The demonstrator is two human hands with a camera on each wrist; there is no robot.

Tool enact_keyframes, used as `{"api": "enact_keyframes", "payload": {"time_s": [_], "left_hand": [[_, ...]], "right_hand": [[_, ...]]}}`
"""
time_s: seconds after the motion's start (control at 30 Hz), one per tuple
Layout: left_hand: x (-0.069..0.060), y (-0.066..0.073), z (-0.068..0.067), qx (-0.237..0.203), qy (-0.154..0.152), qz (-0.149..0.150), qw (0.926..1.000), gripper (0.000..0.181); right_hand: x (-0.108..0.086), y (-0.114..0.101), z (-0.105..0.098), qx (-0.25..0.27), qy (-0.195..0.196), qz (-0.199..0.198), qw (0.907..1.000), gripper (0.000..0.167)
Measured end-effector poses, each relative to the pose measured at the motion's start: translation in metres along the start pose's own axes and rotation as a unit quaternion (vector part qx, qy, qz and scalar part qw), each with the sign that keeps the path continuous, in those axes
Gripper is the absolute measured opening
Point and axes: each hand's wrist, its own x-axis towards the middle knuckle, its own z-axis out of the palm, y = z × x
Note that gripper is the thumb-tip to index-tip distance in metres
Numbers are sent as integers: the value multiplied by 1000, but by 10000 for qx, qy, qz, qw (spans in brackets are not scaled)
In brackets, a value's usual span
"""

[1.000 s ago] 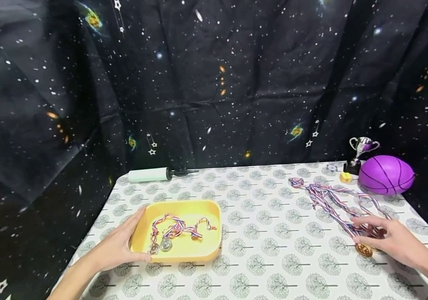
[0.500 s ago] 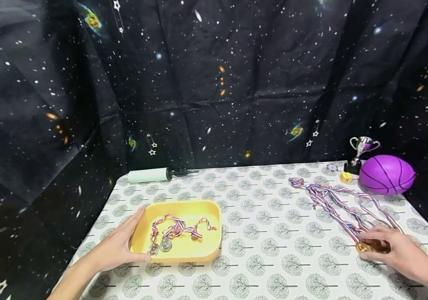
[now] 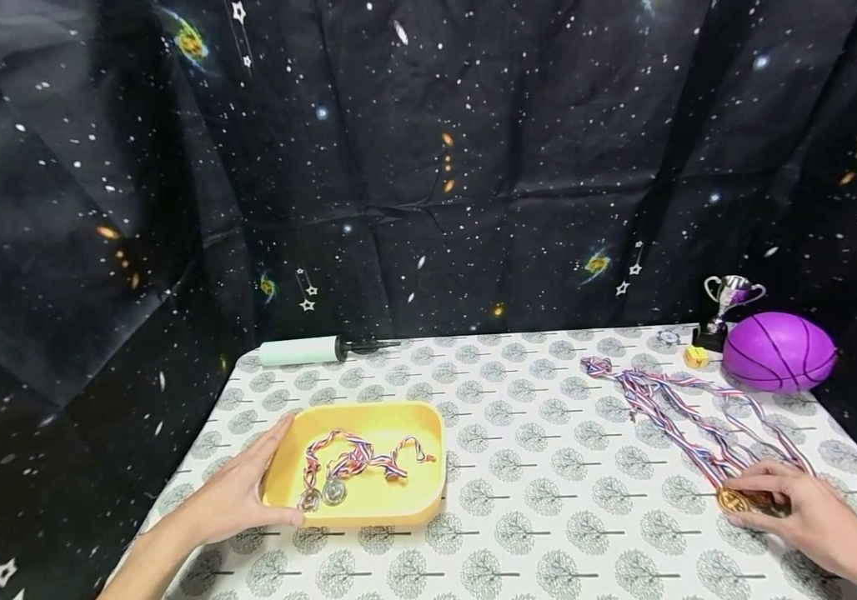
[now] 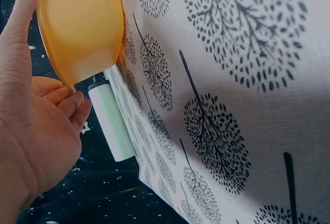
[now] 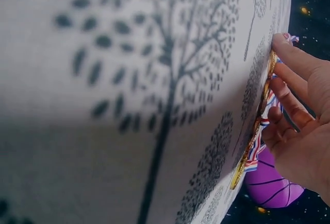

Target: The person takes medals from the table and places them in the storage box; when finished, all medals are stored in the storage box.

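My left hand holds the left end of a yellow plastic tub, thumb at its front edge and fingers at the back corner. In the left wrist view, curled fingers meet the rim. Two silver medals lie inside with striped ribbons. At the right, my right hand has its thumb and fingers around a gold medal low on the table. More gold medals show edge-on in the right wrist view. Their red, white and blue ribbons stretch toward the back.
A purple ball sits at the back right, beside a silver trophy cup and a small yellow cube. A pale green hand pump lies along the back left edge. Dark star-patterned cloth hangs behind the table.
My right hand has come slightly down and toward me over the gold medals, and its fingers have drawn in around one. The left hand stays on the tub.
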Motion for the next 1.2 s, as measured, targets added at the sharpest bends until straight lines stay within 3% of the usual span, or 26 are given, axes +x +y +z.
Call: {"api": "enact_keyframes", "payload": {"time_s": [0.23,0.5,0.67,0.93,1.2], "left_hand": [[1,-1,1,-24,13,10,10000,139],[1,-2,1,-70,18,61,10000,138],[1,-1,1,-47,40,107,9999,138],[1,-2,2,-67,48,86,9999,138],[1,-2,2,-38,40,99,9999,137]], "right_hand": [[0,-4,-2,-75,29,88,9999,38],[20,-15,-24,140,-286,638,9975,39],[47,-23,-47,127,-200,553,9982,36],[105,-43,-93,130,-107,800,9967,36],[161,-70,-127,241,352,1142,9925,41]]}}
